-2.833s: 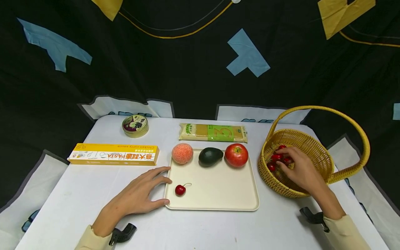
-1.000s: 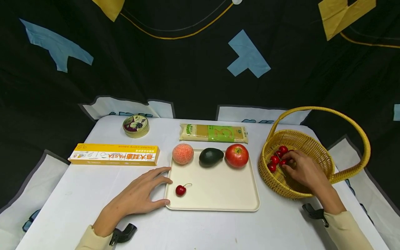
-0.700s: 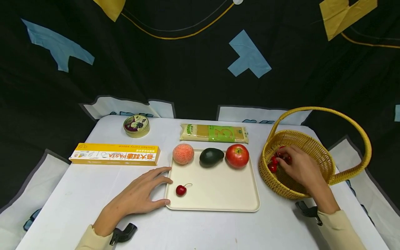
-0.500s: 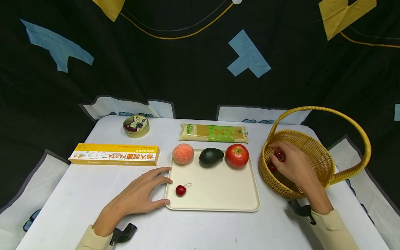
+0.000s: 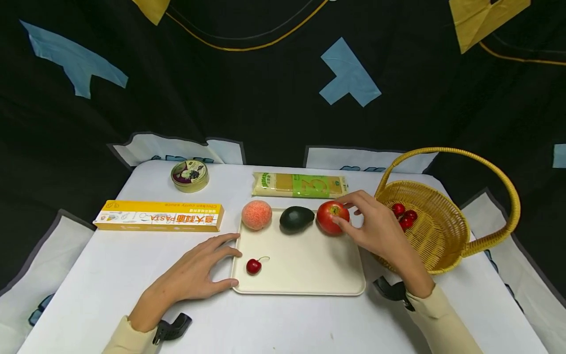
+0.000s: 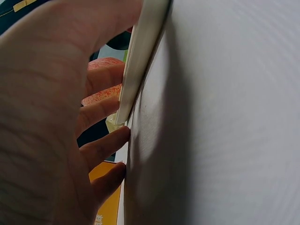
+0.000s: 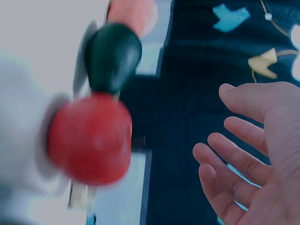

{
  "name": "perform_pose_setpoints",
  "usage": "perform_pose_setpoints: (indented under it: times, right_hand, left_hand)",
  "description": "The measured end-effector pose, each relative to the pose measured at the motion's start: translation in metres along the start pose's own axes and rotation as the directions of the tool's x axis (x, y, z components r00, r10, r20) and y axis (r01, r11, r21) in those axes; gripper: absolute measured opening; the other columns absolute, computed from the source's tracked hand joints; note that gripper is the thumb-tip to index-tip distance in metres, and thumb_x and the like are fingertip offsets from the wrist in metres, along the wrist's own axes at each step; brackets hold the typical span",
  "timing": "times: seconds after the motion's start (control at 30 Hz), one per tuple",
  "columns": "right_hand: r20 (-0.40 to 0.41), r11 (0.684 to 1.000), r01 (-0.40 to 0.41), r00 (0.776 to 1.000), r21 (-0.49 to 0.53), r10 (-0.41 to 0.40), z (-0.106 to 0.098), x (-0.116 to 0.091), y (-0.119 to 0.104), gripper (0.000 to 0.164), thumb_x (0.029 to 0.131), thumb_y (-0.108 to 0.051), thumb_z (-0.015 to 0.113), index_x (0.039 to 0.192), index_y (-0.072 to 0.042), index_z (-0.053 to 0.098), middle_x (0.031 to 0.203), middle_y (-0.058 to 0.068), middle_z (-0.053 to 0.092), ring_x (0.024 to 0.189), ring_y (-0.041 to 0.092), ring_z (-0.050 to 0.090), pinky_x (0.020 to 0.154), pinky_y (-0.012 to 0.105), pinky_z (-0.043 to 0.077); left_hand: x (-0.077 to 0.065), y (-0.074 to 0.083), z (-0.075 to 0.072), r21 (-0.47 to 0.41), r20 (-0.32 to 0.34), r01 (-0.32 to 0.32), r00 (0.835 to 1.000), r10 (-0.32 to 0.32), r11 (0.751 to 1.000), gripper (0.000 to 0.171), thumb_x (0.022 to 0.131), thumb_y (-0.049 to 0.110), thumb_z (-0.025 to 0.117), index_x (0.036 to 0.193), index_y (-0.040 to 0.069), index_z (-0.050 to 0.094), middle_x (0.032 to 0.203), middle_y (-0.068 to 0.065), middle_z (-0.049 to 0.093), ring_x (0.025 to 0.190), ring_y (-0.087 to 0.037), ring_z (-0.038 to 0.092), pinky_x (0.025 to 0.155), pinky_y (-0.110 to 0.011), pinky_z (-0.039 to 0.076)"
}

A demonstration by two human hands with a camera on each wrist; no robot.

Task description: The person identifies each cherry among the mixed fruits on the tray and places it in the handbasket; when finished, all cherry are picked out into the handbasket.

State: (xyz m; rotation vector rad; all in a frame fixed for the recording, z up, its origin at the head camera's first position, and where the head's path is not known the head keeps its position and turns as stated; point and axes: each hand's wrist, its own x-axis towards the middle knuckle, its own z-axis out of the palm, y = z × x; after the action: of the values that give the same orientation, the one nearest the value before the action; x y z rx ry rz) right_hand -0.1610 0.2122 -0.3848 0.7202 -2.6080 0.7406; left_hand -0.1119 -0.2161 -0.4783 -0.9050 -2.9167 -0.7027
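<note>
My left hand rests at the left rim of the cream tray, fingers spread; the left wrist view shows thumb and fingertips against the tray's side. On the tray sit a single cherry with a stem, a pinkish-orange round fruit, a dark green avocado and a red apple. My right hand hangs over the tray's right side, overlapping the apple in the head view. In the right wrist view its fingers are loosely bent, apart from the apple and holding nothing.
A yellow wicker basket with a tall handle stands at the right; several cherries show inside, partly hidden by my right hand. A spaghetti packet lies behind the tray. A yellow pasta box and a round tin are at the left.
My right hand has left the basket, where it was among the cherries, and moved left to the apple. The left hand has stayed at the tray's rim.
</note>
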Motion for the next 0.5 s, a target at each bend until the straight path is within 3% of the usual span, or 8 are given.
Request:
perform_pose_setpoints:
  times: [0.37, 0.5]
  right_hand:
    - [0.099, 0.985, 0.155, 0.982, 0.078, -0.163, 0.05, 0.022, -0.04, 0.039, 0.092, -0.029, 0.088, 0.125, -0.013, 0.073, 0.117, 0.006, 0.073, 0.088, 0.019, 0.072, 0.071, 0.033, 0.06]
    - [0.14, 0.979, 0.183, 0.971, 0.088, -0.194, 0.065, 0.024, -0.054, 0.04, 0.093, -0.031, 0.087, 0.127, -0.015, 0.073, 0.118, 0.003, 0.072, 0.097, 0.017, 0.074, 0.075, 0.031, 0.062]
  left_hand:
    - [0.0, -0.002, 0.0, 0.006, 0.001, 0.007, 1.0, -0.007, 1.0, 0.053, 0.086, 0.056, 0.086, 0.131, 0.032, 0.071, 0.167, 0.002, 0.045, 0.148, -0.032, 0.05, 0.116, -0.058, 0.046]
    - [-0.002, -0.001, 0.0, 0.004, 0.0, 0.012, 1.0, -0.012, 1.0, 0.053, 0.086, 0.056, 0.087, 0.131, 0.032, 0.071, 0.167, 0.001, 0.046, 0.148, -0.033, 0.05, 0.116, -0.059, 0.046]
